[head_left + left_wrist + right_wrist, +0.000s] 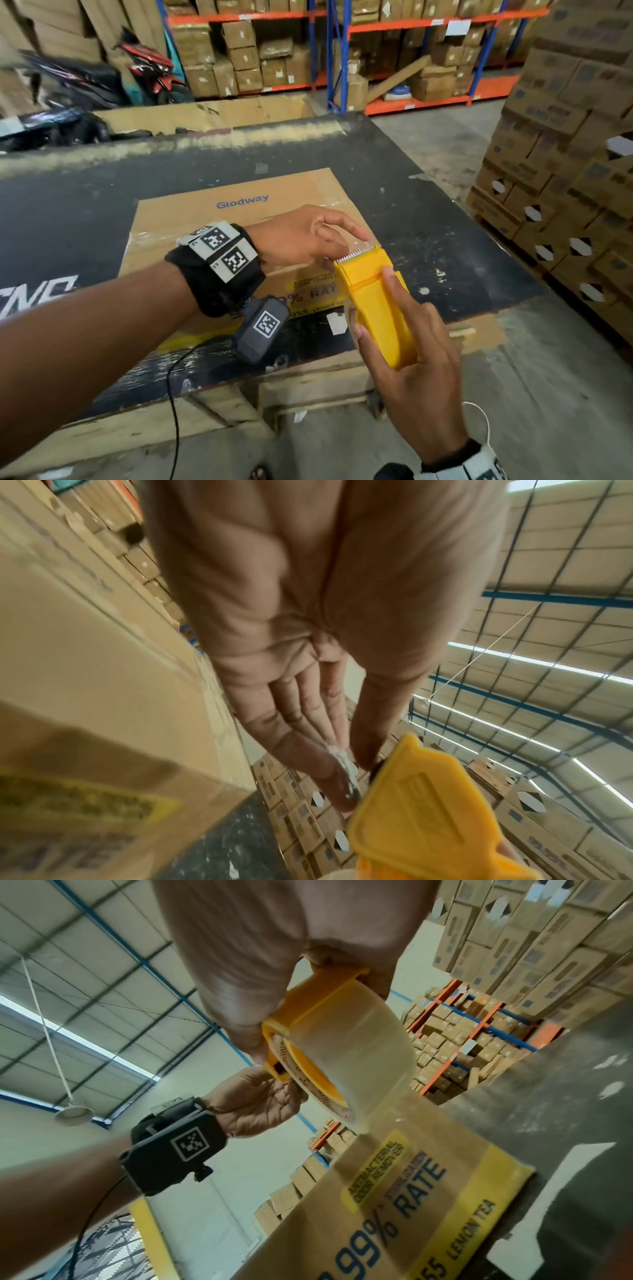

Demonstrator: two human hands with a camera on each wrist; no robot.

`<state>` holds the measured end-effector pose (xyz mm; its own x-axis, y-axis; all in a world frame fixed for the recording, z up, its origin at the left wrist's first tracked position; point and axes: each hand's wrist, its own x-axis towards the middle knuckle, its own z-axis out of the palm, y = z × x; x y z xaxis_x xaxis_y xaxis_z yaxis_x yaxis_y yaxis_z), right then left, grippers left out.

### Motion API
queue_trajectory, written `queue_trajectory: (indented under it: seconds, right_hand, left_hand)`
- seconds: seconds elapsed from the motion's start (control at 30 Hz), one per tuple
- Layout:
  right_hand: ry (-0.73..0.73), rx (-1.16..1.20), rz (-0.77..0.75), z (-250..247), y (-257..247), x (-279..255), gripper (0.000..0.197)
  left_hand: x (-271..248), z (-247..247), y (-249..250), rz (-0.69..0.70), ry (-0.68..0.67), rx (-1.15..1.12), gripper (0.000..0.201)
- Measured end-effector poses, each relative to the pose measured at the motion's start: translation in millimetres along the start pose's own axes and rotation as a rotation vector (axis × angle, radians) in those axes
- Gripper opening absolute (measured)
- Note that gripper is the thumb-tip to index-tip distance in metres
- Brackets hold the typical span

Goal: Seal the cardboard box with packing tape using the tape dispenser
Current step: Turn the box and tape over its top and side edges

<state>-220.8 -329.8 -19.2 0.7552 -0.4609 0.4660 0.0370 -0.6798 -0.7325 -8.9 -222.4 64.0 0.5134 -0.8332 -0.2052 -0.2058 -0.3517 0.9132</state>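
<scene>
Over the near right corner of the cardboard box (pixel 236 219), the yellow tape dispenser (pixel 376 305) is held in the air, serrated blade end pointing away from the person. Right hand (pixel 418 373) grips the dispenser body, fingers wrapped over its top face and thumb on the side. Left hand (pixel 308 240) reaches across the box to the blade; thumb and forefinger pinch the loose end of the clear tape (pixel 346 764) at the teeth. The roll of packing tape (pixel 349 1053) sits in the dispenser's underside, seen from the right wrist.

The box lies flat on the dark bench (pixel 445 212), flaps closed, contents not visible. Clear tape strips already show along its right edge; whether the centre seam is taped cannot be told.

Handling judgement: the dispenser is light rigid plastic, so the body grip suits. The tape end is thin, limp and sticky, and may fold onto itself or cling to the fingers; hold by the outer corners, clear of the teeth. The box looks light, so it may slide when tape is drawn.

Beyond the bench: an open carton (pixel 205 113) at the far edge, contents unclear; orange-and-blue racking (pixel 404 24) loaded with cartons; to the right of the box, stacked cartons (pixel 565 137) on the floor.
</scene>
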Motion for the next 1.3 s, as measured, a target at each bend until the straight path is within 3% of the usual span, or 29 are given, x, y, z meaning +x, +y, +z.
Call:
queue_trajectory:
  seconds: [0.17,0.3,0.37,0.6,0.77,1.1,1.3]
  right_hand:
    - [-0.114,-0.02,-0.007,28,-52,10,0.076]
    - [-0.177,-0.109,-0.017,52,-99,4,0.075]
    - [-0.222,-0.149,0.0,64,-125,2,0.078]
    - [-0.335,-0.087,0.003,156,-213,24,0.085]
    - [-0.342,-0.078,0.049,220,-244,43,0.084]
    - [-0.415,-0.179,0.205,293,-254,63,0.084]
    - [-0.415,-0.278,0.228,307,-255,67,0.081]
  left_hand:
    - [-31,-55,-6,0.013,0.098,0.081,0.036]
    - [-61,-168,-16,0.033,0.392,0.178,0.034]
    - [-81,-224,-27,0.017,0.46,0.178,0.036]
    - [-93,-329,-93,-0.038,0.438,0.268,0.039]
    - [-81,-380,-153,-0.065,0.405,0.291,0.042]
    - [-34,-410,-236,-0.111,0.277,0.233,0.045]
    - [-15,-408,-265,-0.278,0.145,0.389,0.038]
